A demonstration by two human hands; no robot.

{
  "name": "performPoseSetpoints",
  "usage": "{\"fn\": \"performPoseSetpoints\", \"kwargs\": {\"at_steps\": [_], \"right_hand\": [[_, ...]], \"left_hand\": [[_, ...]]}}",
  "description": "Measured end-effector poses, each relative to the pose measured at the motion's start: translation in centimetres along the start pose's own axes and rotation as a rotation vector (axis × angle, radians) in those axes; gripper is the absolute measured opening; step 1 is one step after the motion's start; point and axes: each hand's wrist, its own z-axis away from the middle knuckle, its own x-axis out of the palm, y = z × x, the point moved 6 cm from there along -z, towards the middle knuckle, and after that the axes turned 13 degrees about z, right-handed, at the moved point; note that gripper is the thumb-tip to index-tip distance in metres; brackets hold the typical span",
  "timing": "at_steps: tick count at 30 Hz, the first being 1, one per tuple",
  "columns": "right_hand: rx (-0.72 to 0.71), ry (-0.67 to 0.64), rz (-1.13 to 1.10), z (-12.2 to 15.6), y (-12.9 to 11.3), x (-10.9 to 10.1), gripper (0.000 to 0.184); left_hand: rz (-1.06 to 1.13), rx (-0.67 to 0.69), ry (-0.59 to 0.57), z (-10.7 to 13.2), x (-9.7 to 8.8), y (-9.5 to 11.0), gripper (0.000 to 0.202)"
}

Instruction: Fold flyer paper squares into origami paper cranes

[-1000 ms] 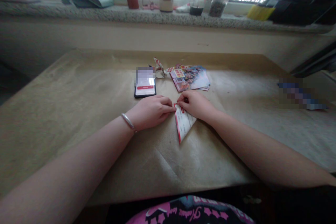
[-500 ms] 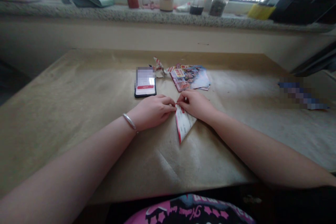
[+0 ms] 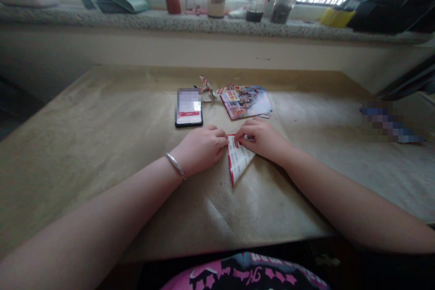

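Observation:
A folded paper triangle (image 3: 238, 162), white with red edges and print, lies on the brown paper-covered table (image 3: 102, 145), its point toward me. My left hand (image 3: 200, 147), a silver bangle on its wrist, presses its curled fingers on the triangle's upper left corner. My right hand (image 3: 263, 138) pinches the top edge beside it with fingers closed. The fingertips of both hands nearly meet at the fold.
A phone (image 3: 189, 108) with a lit screen lies just beyond my left hand. Colourful printed sheets (image 3: 246, 101) and a crumpled paper scrap (image 3: 207, 88) lie behind the triangle. A blurred item (image 3: 390, 122) sits at the right. The window ledge (image 3: 204, 20) carries bottles and jars.
Both hands shifted slightly along the top edge of the folded paper, my right hand now lower and flatter on it. The triangle stays in place.

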Motion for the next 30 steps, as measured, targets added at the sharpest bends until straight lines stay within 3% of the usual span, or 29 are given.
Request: {"fn": "performPoseSetpoints", "kwargs": {"at_steps": [7, 19, 30], "right_hand": [[-0.099, -0.045, -0.016, 1.5, -0.7, -0.1, 0.022], [-0.027, -0.135, 0.065, 1.7, -0.5, 0.1, 0.009], [-0.001, -0.225, -0.001, 1.6, 0.3, 0.2, 0.024]], "left_hand": [[0.005, -0.078, -0.003, -0.2, 0.0, 0.6, 0.028], [-0.070, -0.118, 0.013, 0.2, 0.0, 1.4, 0.033], [-0.089, -0.151, -0.004, 0.3, 0.1, 1.6, 0.044]]}}
